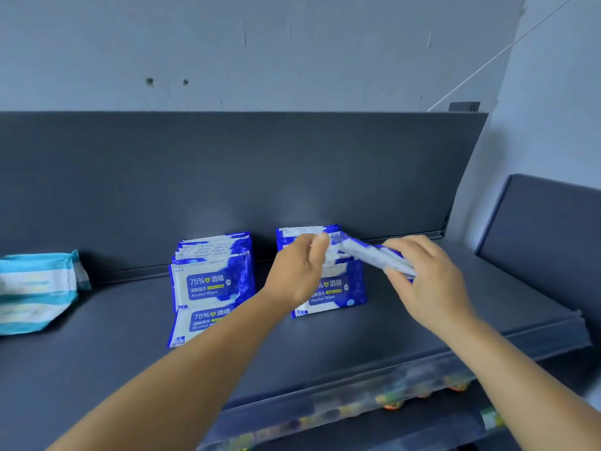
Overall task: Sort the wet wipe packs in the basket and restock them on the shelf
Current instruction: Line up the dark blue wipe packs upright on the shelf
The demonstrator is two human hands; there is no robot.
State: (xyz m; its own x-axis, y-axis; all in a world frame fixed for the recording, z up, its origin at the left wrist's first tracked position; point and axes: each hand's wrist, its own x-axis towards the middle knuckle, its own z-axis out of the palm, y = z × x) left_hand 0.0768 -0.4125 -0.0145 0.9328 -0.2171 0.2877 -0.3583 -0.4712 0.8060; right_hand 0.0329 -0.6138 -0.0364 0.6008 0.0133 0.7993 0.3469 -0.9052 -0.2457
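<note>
Two rows of blue and white alcohol wipe packs lean against the back panel of the dark grey shelf [422,320]. The left row [211,278] has several packs, with one lying flat in front of it [198,323]. My left hand [299,268] is at the top of the right row [338,294], its fingertips touching the upper edges of the packs. My right hand [422,275] grips one more blue pack [367,252], tilted and blurred, with its far end reaching the top of the right row.
A teal and white striped pack [39,288] lies at the shelf's left end. Below the shelf's front edge, colourful goods [390,402] show on a lower level. A dark padded panel [546,236] stands to the right. The basket is out of view.
</note>
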